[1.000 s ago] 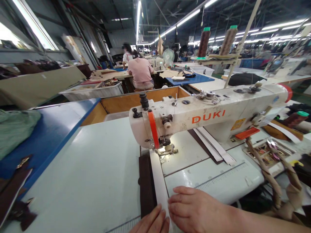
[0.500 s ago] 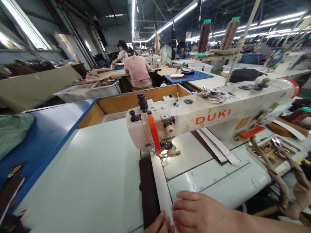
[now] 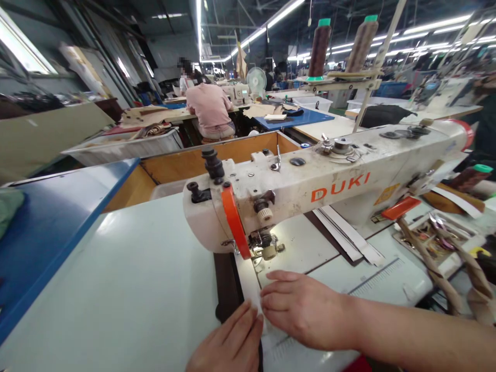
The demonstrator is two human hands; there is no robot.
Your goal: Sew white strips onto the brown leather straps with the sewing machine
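A long white strip (image 3: 246,277) lies beside a dark brown strip (image 3: 227,279), both running up to the lit presser foot (image 3: 258,251) of the sewing machine (image 3: 287,181). My left hand (image 3: 230,338) rests over the strips from below, its fingers stretched forward and lying flat near the white one. Against the white strip's right edge, my right hand (image 3: 298,307) lies palm down with fingers extended, their tips touching it. The fingertips of both hands nearly meet. My palms hide the near end of the strips.
More white and dark strips (image 3: 341,232) lie behind the machine arm. A tray of small tools (image 3: 437,232) sits at the right. Brown thread cones (image 3: 320,50) stand above. A blue table (image 3: 70,206) borders the left side, and a person in pink (image 3: 211,108) sits ahead.
Both hands have moved forward toward the presser foot, and more of my left hand now shows. The strips' visible near part is now covered by my hands. The view has shifted slightly.
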